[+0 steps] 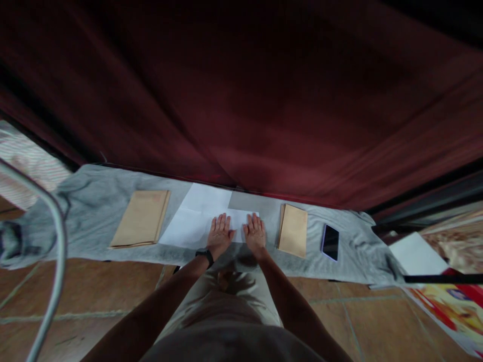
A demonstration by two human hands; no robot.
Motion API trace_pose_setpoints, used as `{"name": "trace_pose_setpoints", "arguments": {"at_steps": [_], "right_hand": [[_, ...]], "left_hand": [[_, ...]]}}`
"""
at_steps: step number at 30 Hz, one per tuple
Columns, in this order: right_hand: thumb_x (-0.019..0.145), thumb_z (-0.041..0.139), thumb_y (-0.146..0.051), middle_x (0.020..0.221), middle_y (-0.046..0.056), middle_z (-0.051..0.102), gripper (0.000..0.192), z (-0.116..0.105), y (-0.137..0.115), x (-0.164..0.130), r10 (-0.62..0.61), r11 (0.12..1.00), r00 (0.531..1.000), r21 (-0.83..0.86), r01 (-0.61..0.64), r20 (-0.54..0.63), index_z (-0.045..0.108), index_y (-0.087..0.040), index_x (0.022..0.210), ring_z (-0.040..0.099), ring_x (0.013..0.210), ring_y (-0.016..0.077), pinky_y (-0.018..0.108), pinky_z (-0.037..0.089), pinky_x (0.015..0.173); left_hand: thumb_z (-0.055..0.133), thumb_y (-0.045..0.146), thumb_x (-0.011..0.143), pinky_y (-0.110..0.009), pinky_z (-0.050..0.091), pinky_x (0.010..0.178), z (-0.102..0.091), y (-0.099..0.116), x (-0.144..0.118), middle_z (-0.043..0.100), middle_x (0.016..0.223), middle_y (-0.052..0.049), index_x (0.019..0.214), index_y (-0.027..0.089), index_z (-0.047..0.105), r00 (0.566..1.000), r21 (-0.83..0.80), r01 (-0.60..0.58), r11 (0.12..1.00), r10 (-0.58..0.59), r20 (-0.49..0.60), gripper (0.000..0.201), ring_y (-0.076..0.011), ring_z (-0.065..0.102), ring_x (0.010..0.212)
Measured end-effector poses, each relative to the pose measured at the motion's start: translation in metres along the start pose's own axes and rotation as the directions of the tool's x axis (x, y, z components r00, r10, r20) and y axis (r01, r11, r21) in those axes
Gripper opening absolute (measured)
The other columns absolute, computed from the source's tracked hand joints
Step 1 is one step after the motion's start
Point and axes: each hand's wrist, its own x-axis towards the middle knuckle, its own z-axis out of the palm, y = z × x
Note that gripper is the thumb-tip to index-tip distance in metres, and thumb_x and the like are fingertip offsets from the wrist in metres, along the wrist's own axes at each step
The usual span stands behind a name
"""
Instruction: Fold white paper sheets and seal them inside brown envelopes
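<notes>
White paper sheets [184,223] lie on a grey cloth in front of me, with a crease or edge running across them. My left hand [220,235] rests flat on the paper, fingers stretched out, a dark watch on its wrist. Close by, my right hand [255,233] presses flat near the paper's right end, its fingers also straight. Neither hand grips anything. To the left is a larger stack of folded brown paper [140,217]; a smaller brown paper stack [293,230] sits just right of my right hand.
A phone [330,243] lies dark-screened on the grey cloth [354,246] at the right. Dark red fabric [241,110] rises right behind the cloth. A pale curved tube [59,241] stands at the left. At the far right are a white sheet [418,255] and a colourful printed box [453,311].
</notes>
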Motion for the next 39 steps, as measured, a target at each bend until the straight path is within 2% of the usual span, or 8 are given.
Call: {"name": "trace_pose_setpoints", "arguments": {"at_steps": [5,9,13,20,25,28,34,39], "right_hand": [[0.106,0.038,-0.036,0.161,0.017,0.037,0.053,-0.004,-0.001,0.002,0.029,1.000,0.997,-0.005,-0.029,0.074,0.042,-0.014,0.154,0.035,0.149,0.0293,0.050,0.025,0.120],[0.105,0.039,-0.032,0.162,0.015,0.035,0.052,-0.008,-0.002,0.002,0.040,0.999,0.993,-0.006,-0.040,0.107,0.041,-0.015,0.155,0.031,0.151,0.0275,0.049,0.024,0.121],[0.106,0.038,-0.032,0.162,0.014,0.035,0.052,-0.010,-0.003,0.003,0.063,0.998,0.991,-0.008,-0.063,0.118,0.040,-0.016,0.155,0.032,0.151,0.0266,0.048,0.024,0.122],[0.106,0.036,-0.035,0.163,0.014,0.033,0.053,-0.010,-0.002,0.002,0.064,0.998,0.989,0.012,-0.066,0.131,0.038,-0.015,0.156,0.030,0.151,0.0259,0.048,0.023,0.122],[0.106,0.037,-0.033,0.161,0.016,0.037,0.051,-0.010,-0.005,0.003,0.068,0.997,0.993,0.030,-0.071,0.095,0.041,-0.015,0.154,0.032,0.150,0.0271,0.051,0.023,0.121],[0.106,0.038,-0.031,0.159,0.017,0.040,0.051,-0.008,-0.015,0.008,0.076,0.996,0.995,0.048,-0.080,0.070,0.043,-0.013,0.153,0.034,0.149,0.0288,0.054,0.021,0.122],[0.107,0.038,-0.034,0.160,0.009,0.042,0.047,0.002,-0.045,0.014,-0.068,0.991,0.992,0.125,0.055,0.106,0.048,-0.019,0.150,0.036,0.148,0.0237,0.047,0.024,0.122],[0.106,0.040,-0.036,0.160,0.011,0.041,0.048,0.000,-0.035,0.007,-0.078,0.994,0.992,0.088,0.069,0.099,0.045,-0.020,0.152,0.035,0.149,0.0237,0.047,0.024,0.122]], "left_hand": [[0.035,0.030,0.101,-0.051,0.018,0.126,0.001,0.014,0.024,0.042,0.160,-0.012,0.149,0.015,0.048,0.977,-0.064,-0.212,0.975,0.213,0.017,0.052,-0.0279,0.031,0.151],[0.034,0.030,0.101,-0.052,0.020,0.125,0.010,0.016,0.034,0.043,0.159,-0.010,0.149,0.018,0.048,0.966,-0.130,-0.252,0.959,0.258,0.032,0.051,-0.0263,0.034,0.150],[0.034,0.033,0.102,-0.049,0.021,0.125,0.015,0.001,0.034,0.043,0.159,-0.011,0.151,0.017,0.046,0.977,-0.144,-0.210,0.967,0.212,0.000,0.053,-0.0251,0.033,0.151],[0.033,0.039,0.102,-0.048,0.023,0.124,0.010,-0.024,0.027,0.041,0.160,-0.015,0.152,0.012,0.044,0.995,-0.122,-0.099,0.988,0.096,-0.035,0.058,-0.0269,0.031,0.152],[0.032,0.040,0.102,-0.048,0.024,0.124,0.008,-0.026,0.018,0.040,0.160,-0.016,0.152,0.010,0.043,0.997,-0.113,-0.067,0.991,0.061,-0.050,0.060,-0.0276,0.030,0.152],[0.033,0.040,0.102,-0.048,0.024,0.124,0.006,-0.025,0.018,0.041,0.159,-0.017,0.152,0.009,0.043,0.997,-0.092,-0.070,0.993,0.065,-0.048,0.060,-0.0278,0.029,0.152],[0.033,0.032,0.100,-0.047,0.024,0.124,0.005,-0.027,0.019,0.040,0.160,-0.016,0.154,0.010,0.040,0.996,-0.070,-0.084,0.994,0.083,-0.012,0.058,-0.0266,0.029,0.152],[0.032,0.034,0.101,-0.048,0.024,0.124,0.005,-0.027,0.018,0.040,0.160,-0.016,0.153,0.010,0.040,0.996,-0.069,-0.084,0.994,0.082,-0.020,0.058,-0.0269,0.029,0.152]]}}
